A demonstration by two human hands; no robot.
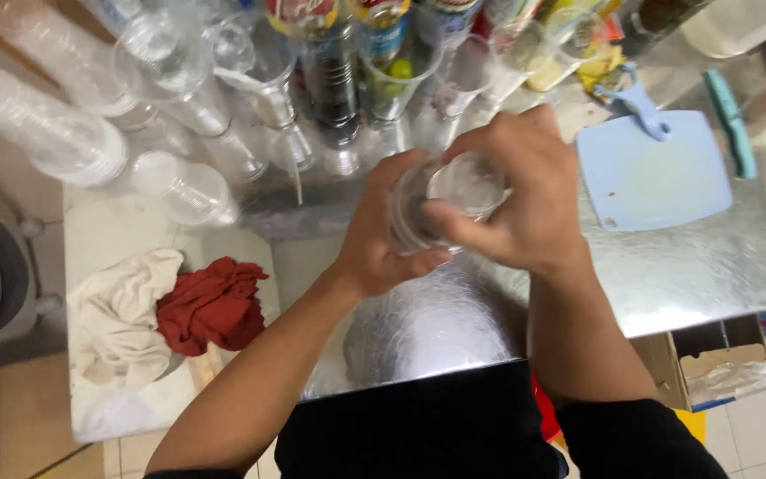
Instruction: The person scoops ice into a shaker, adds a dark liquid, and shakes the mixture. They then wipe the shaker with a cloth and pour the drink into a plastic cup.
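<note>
Here, both hands meet above the middle of the shiny metal surface [684, 275], closed around one clear plastic cup [454, 191] held on its side, its mouth turned toward the camera. The left hand [383, 239] wraps the cup from the near left, its grip closed on the wall with the fingers curled under. The right hand [525, 195] covers the cup from the right and above, its grip closed on the rim and side, the thumb laid across the front. Just right of the hands a light blue cutting board [658, 177] lies flat on the surface, its handle pointing to the far edge, and a teal-handled tool [730, 120] lies beside it. Along the far edge stands a row of bottles [334, 80] with red, yellow and blue label bands; their print is too blurred to tell. Among them stands a clear cup of small green fruits [396, 75]. At the far left, stacks of clear plastic cups [55, 124] lie on their sides. On the near left, a red cloth [210, 306] lies crumpled, touching a cream cloth [117, 319]. At the near right, below the surface's edge, sits an open cardboard box [720, 359].
</note>
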